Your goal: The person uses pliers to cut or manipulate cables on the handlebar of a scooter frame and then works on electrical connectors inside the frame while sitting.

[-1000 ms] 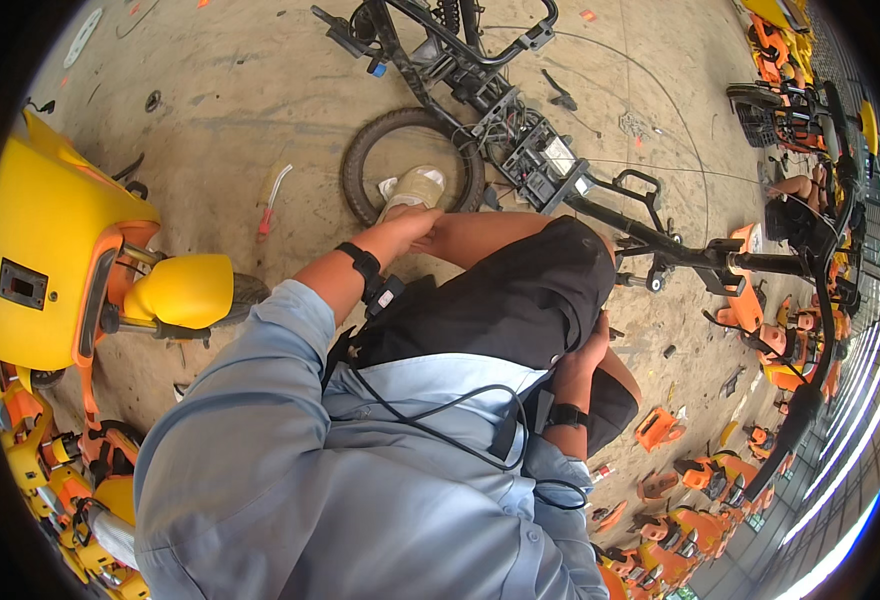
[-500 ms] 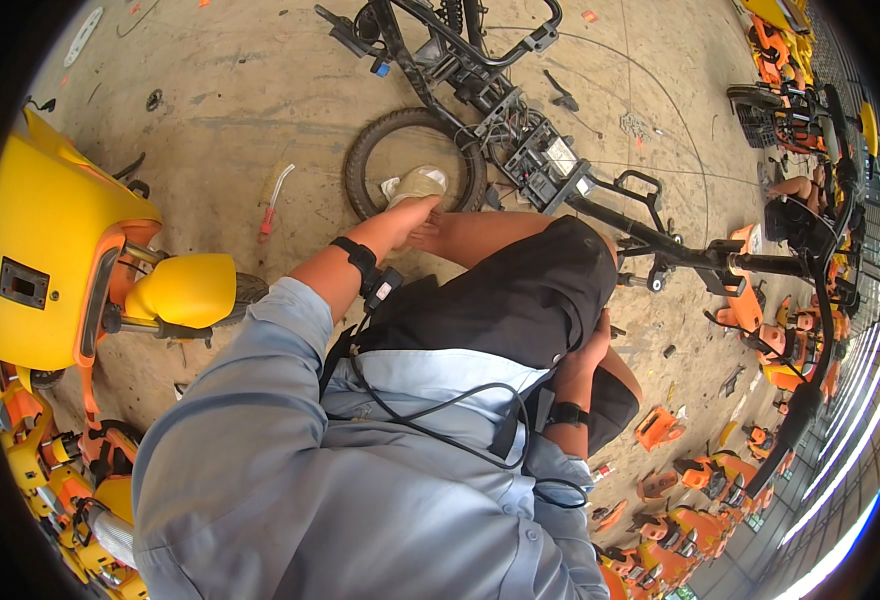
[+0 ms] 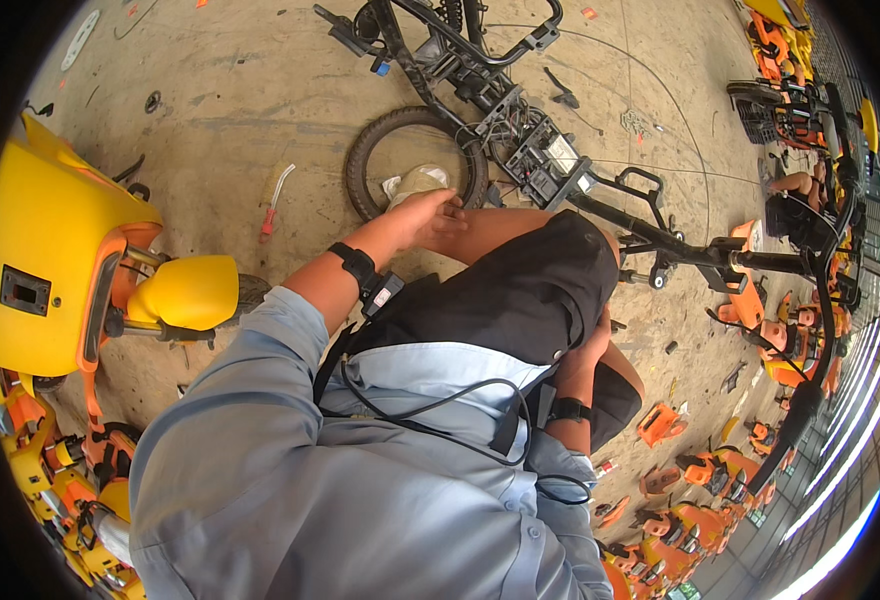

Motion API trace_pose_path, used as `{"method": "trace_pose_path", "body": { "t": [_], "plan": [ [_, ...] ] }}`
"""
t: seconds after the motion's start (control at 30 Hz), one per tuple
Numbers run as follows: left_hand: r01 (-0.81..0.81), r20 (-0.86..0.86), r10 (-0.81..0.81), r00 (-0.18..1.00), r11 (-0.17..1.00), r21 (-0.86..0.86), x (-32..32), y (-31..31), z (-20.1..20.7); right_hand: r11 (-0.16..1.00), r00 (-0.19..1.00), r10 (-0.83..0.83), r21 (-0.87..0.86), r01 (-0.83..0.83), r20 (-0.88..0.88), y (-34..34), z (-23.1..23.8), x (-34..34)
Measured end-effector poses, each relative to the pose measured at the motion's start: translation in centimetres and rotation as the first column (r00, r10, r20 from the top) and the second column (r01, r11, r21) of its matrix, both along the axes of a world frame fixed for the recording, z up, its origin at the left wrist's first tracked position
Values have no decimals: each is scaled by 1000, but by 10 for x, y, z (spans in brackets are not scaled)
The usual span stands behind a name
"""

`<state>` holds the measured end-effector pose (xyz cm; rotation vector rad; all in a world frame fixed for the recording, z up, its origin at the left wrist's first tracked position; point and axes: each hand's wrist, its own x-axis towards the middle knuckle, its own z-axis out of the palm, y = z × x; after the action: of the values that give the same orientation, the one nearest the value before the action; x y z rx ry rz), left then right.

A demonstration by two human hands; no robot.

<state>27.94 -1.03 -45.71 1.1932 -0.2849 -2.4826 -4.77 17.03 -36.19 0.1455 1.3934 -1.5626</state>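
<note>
Left hand part-open on shin; right hand against shorts, can't tell its grip. Scooter frame, upper centre to right: likely heavy, stiff; grab the bare tube.

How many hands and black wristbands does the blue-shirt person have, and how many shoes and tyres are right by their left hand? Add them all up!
Hands: 2 (left hand, right hand)
Black wristbands: 2 (left wristband, right wristband)
Shoes: 1 (beige shoe)
Tyres: 1 (black tyre)
Total: 6
</note>
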Motion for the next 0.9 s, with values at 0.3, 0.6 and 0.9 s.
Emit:
{"method": "trace_pose_path", "body": {
  "t": [0.3,0.6,0.9],
  "plan": [
    [130,461,-150,875,989,76,66,14,-74,1000,1000,-1,-19,1,-25,-8,4,9],
    [83,221,-79,972,997,-8,39,27,-66,1000,997,-24,18,25,-70,-14,13,23],
    [-117,316,132,940,991,-67,70,-1,-84,1000,999,-1,-5,1,-34,-4,0,19]
  ]
}}
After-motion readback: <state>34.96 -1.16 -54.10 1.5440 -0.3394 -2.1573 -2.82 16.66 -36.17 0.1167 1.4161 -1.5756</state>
